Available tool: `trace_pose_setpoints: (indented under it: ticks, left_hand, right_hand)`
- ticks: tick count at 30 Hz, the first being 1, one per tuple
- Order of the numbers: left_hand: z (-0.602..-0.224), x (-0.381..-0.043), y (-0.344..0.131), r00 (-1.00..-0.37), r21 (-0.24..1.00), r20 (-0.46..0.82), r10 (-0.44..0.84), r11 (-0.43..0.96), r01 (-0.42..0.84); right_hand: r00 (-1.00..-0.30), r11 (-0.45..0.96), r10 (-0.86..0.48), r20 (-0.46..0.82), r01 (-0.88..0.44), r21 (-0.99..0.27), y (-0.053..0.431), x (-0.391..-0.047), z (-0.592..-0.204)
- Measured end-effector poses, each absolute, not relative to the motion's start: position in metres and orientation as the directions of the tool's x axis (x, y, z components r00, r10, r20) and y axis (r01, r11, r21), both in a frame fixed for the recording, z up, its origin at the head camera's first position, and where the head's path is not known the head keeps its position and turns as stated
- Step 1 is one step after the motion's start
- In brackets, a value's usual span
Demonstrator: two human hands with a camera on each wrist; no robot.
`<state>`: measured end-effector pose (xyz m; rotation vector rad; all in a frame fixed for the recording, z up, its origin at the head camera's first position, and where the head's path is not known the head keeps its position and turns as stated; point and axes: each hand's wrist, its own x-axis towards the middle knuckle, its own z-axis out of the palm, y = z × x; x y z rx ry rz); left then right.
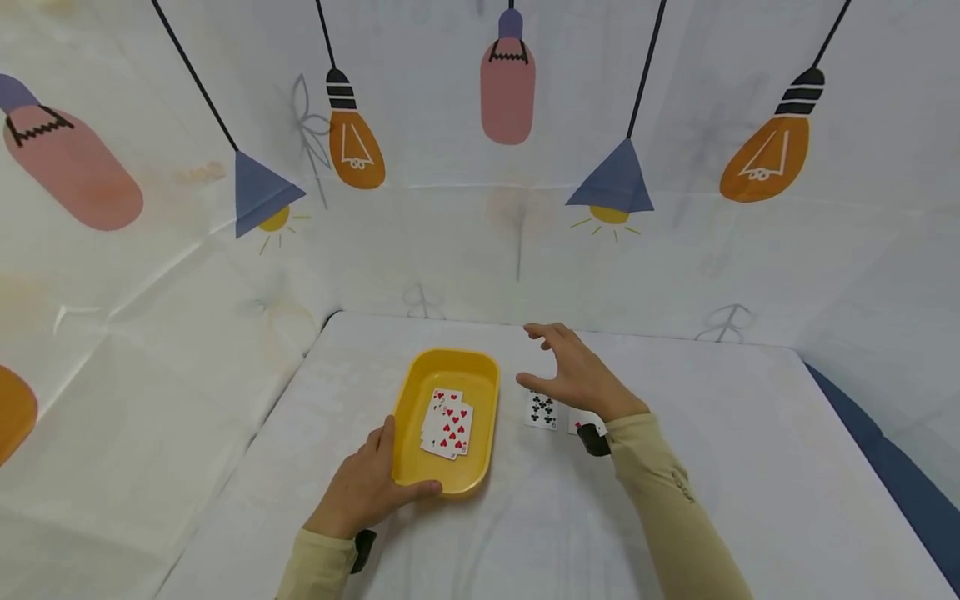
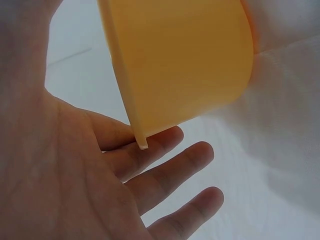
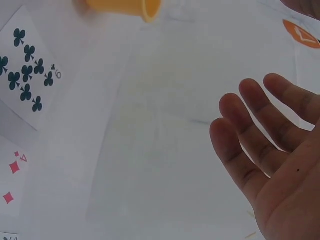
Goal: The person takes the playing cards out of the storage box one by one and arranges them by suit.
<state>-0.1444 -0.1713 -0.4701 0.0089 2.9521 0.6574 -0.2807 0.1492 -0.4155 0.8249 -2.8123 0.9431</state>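
A yellow tray [image 1: 406, 412] stands on the white table, with several playing cards [image 1: 454, 427] inside, hearts showing on the top ones. At its near left corner rests my left hand [image 1: 367, 483], fingers along the left side and thumb on the near rim. In the left wrist view, the fingers of that hand are extended and spread against the tray's outer wall [image 2: 185, 60]. My right hand [image 1: 577, 375] hovers over the table right of the tray, thumb and fingers apart, holding nothing. Below it lie a clubs card [image 1: 542, 412] and a red diamonds card [image 3: 11, 175], partly covered by the wrist in the head view.
A white cloth wall [image 1: 450, 250] printed with lamps and bulbs rises behind the table. The white tabletop [image 1: 750, 467] stretches to the right of the cards. Another card's corner [image 3: 9, 236] shows at the lower edge of the right wrist view.
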Motion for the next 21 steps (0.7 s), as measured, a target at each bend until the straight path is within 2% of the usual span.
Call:
trace_pose_setpoints:
  ticks: [21]
  left_hand:
    - [-0.471, -0.145, -0.171, -0.99, 0.422, -0.14, 0.02, 0.905, -0.042]
  right_hand:
    - [-0.85, 0.632, -0.5, 0.165, -0.488, -0.602, 0.126, -0.284, -0.427]
